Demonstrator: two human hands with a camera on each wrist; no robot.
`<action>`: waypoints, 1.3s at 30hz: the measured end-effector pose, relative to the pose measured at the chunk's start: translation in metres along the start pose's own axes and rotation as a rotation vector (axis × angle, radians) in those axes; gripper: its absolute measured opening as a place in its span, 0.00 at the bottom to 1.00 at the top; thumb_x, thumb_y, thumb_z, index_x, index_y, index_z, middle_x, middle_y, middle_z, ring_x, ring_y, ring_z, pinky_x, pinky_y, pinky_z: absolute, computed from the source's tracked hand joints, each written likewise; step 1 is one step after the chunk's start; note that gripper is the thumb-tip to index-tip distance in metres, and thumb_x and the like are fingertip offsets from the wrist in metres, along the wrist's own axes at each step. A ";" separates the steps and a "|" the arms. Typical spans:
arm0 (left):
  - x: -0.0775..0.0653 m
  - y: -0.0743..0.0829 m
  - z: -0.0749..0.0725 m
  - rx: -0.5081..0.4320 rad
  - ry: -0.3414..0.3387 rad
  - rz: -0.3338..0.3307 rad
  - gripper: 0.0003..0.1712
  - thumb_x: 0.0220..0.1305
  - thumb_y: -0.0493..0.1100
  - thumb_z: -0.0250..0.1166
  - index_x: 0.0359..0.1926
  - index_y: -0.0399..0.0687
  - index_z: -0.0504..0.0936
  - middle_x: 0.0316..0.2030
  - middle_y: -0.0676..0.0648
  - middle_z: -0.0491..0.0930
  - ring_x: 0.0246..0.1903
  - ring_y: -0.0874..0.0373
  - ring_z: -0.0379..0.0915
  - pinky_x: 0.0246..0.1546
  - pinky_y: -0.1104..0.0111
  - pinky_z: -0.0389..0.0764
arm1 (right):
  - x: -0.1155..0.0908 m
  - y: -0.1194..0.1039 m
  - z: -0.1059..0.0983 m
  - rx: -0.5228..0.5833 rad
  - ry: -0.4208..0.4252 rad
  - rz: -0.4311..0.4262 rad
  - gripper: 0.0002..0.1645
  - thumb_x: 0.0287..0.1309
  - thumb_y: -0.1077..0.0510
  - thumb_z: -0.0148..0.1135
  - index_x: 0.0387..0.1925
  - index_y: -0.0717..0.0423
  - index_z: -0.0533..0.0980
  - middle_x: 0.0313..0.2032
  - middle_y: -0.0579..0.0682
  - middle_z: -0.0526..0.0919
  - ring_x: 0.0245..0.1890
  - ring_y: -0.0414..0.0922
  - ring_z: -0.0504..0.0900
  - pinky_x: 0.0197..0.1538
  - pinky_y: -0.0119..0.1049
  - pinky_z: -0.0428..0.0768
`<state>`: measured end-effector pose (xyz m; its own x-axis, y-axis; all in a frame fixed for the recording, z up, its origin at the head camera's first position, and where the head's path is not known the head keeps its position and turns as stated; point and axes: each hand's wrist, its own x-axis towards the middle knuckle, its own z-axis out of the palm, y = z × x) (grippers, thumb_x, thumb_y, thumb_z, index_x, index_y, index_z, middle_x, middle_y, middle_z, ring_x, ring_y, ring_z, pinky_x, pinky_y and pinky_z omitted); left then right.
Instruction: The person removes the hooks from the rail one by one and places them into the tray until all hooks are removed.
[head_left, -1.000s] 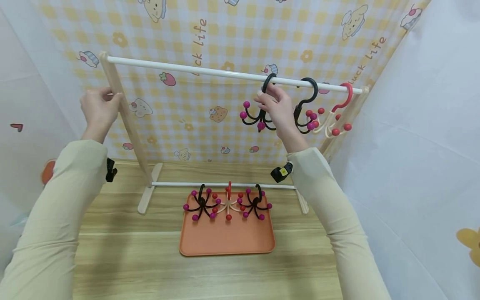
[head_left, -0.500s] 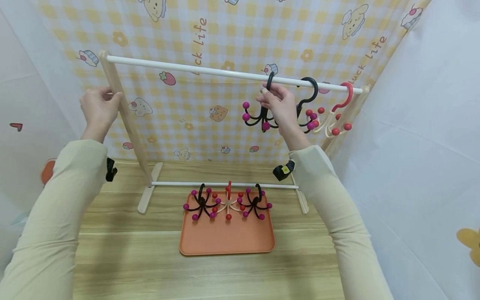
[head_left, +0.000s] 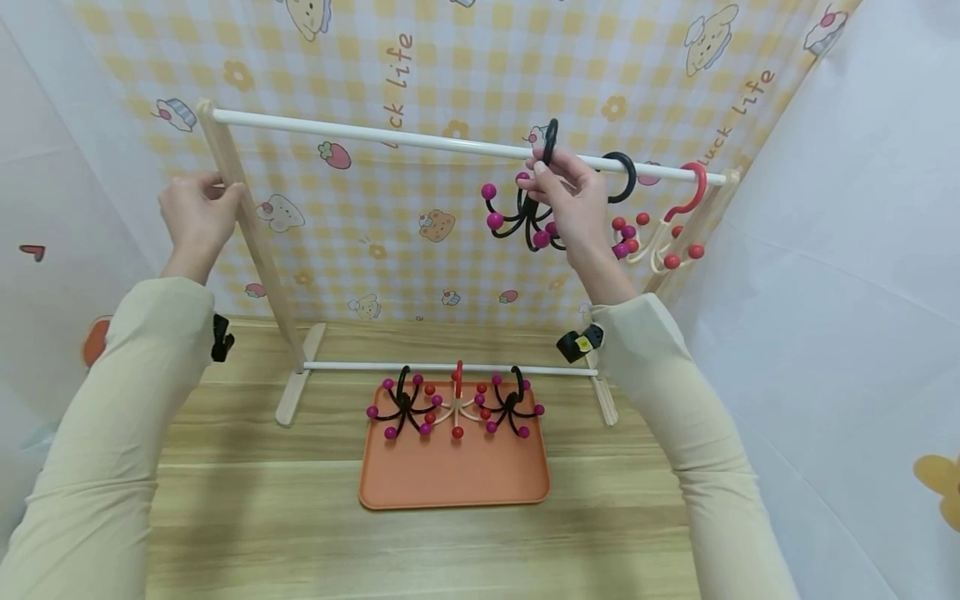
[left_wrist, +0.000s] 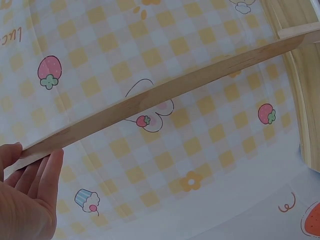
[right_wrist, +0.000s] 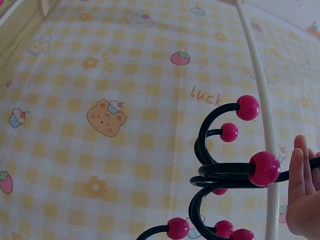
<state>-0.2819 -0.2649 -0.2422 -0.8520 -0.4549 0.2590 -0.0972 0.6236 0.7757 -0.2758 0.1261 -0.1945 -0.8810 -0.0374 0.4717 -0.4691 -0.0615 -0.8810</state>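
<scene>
Pinching a black, many-armed hook hanger with magenta ball tips [head_left: 529, 212] at its neck, the right hand [head_left: 576, 202] holds it at the round white rod [head_left: 375, 134], its curved top standing above the rod, while the left hand [head_left: 198, 221] grips the flat pale-wood post [head_left: 260, 254]. To the right, a second black hanger [head_left: 628, 177] and a red-hooked cream hanger [head_left: 694, 193] hang on the rod. Below, a rectangular orange tray [head_left: 453, 477] on the wood-grain desk [head_left: 300, 533] carries three more hangers [head_left: 459, 385].
</scene>
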 end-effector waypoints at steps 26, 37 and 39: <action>0.001 0.000 -0.001 -0.003 -0.012 -0.008 0.25 0.61 0.51 0.50 0.57 0.46 0.69 0.50 0.41 0.72 0.50 0.51 0.68 0.44 0.69 0.72 | -0.057 0.021 0.000 0.047 -0.176 0.155 0.13 0.56 0.63 0.56 0.43 0.65 0.74 0.37 0.55 0.80 0.30 0.46 0.80 0.39 0.37 0.77; 0.000 0.000 -0.001 -0.003 -0.004 0.005 0.25 0.61 0.50 0.51 0.56 0.46 0.70 0.49 0.41 0.72 0.47 0.54 0.71 0.42 0.71 0.73 | -0.092 0.048 0.016 0.114 -0.257 0.339 0.15 0.56 0.62 0.56 0.43 0.67 0.73 0.33 0.56 0.80 0.22 0.44 0.77 0.36 0.38 0.77; 0.000 0.000 -0.001 -0.006 -0.006 0.002 0.25 0.61 0.50 0.51 0.57 0.45 0.70 0.49 0.40 0.72 0.48 0.53 0.70 0.43 0.69 0.72 | -0.098 0.052 0.019 0.128 -0.274 0.356 0.16 0.56 0.62 0.55 0.44 0.70 0.71 0.35 0.60 0.80 0.21 0.43 0.76 0.35 0.37 0.77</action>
<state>-0.2813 -0.2653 -0.2413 -0.8554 -0.4496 0.2572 -0.0920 0.6206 0.7787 -0.2126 0.1078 -0.2856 -0.9288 -0.3395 0.1486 -0.1145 -0.1186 -0.9863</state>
